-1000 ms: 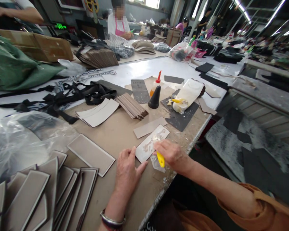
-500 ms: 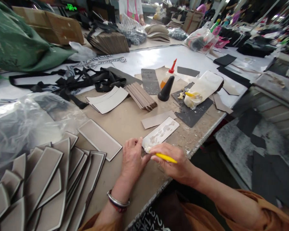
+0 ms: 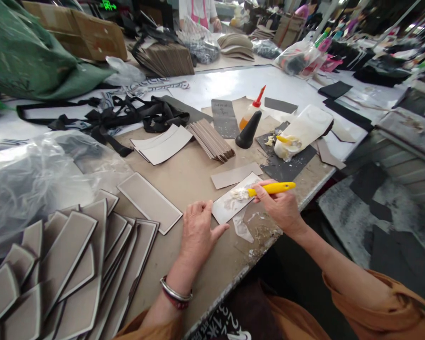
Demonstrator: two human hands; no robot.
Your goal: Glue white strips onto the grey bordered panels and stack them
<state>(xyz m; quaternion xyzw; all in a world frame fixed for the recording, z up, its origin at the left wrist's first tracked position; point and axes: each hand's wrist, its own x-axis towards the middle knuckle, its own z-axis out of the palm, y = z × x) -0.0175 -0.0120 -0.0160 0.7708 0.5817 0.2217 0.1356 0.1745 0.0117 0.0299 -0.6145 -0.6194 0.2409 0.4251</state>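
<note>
Counts: one yellow-handled brush (image 3: pixel 269 189), one glue-smeared card panel (image 3: pixel 233 204), one plain card strip (image 3: pixel 236 175) just beyond it, one black cone (image 3: pixel 248 131), one orange-capped glue bottle (image 3: pixel 252 109).
Right hand (image 3: pixel 281 208): fingers are curling shut around the brush handle.
Left hand (image 3: pixel 198 231): lying flat, fingers spread, thumb touching the panel's near corner.
Panel: flat, rectangular, pale; lying at the near edge of the worktop (image 3: pixel 184 177), long axis running near-left to far-right.
Brush: handle pointing right, bristles on the panel.
Near left: a fanned pile of edged grey panels (image 3: pixel 74 264).
</note>
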